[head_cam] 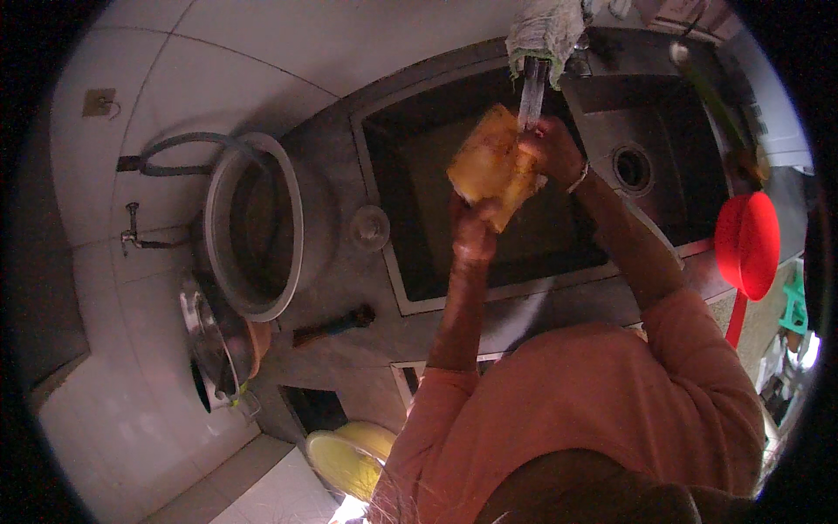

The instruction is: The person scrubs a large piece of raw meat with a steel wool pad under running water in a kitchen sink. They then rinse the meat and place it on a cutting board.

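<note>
Both hands hold a yellow-orange cloth or sponge-like piece (488, 154) above the large dark sink basin (425, 275); its exact kind is unclear. My left hand (476, 226) grips its lower edge. At its upper right side, my right hand (553, 147) is closed on it, right under the running water (531, 98). The water falls from a faucet whose upper part is wrapped in a pale, green-edged cloth (546, 33). The piece hides some of the fingers.
A smaller basin with a drain (632, 169) adjoins on the right, near a red long-handled container (747, 245). On the left stand a large tub (298, 229) with a grey hose (180, 171), a clear cup (370, 228), a brush-like bundle (334, 325) and metal pots (209, 340).
</note>
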`<action>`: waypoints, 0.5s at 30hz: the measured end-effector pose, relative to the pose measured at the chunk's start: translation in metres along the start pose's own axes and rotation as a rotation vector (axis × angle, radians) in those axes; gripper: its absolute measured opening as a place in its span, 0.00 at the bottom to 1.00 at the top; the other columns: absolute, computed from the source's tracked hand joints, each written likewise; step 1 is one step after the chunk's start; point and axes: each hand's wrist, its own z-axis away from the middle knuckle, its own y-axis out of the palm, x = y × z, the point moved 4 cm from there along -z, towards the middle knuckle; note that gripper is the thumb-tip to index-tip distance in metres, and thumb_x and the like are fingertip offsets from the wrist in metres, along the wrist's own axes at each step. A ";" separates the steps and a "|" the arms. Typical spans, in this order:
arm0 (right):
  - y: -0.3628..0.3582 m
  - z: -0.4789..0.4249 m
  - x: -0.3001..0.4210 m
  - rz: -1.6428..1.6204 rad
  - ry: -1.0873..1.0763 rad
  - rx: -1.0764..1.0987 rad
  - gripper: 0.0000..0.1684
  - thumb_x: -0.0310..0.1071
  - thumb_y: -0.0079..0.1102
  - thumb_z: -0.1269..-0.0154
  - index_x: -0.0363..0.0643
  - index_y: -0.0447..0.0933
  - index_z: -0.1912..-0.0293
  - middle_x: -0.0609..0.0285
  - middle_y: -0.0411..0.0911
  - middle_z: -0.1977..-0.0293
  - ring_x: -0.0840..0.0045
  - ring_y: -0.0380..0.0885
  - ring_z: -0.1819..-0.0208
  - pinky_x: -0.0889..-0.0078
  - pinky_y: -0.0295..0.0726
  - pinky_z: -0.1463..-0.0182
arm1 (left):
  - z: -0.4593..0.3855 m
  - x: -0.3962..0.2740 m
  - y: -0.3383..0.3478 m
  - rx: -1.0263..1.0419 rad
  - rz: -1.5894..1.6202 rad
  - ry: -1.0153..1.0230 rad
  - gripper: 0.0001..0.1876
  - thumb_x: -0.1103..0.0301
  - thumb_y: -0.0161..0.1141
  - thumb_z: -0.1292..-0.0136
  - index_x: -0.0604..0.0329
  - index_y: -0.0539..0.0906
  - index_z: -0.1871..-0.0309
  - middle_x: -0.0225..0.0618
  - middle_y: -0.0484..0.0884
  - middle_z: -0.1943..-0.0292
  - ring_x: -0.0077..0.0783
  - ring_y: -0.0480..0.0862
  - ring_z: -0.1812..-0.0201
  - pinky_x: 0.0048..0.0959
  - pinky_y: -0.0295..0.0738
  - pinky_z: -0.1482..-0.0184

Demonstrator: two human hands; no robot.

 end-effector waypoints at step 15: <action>0.015 0.017 0.037 0.043 -0.197 -0.036 0.17 0.30 0.56 0.46 0.36 0.71 0.55 0.58 0.77 0.68 0.82 0.74 0.66 0.75 0.75 0.61 | 0.004 -0.016 -0.013 -0.129 -0.240 0.019 0.35 0.70 0.65 0.59 0.61 0.67 0.42 0.35 0.74 0.51 0.33 0.76 0.51 0.30 0.72 0.50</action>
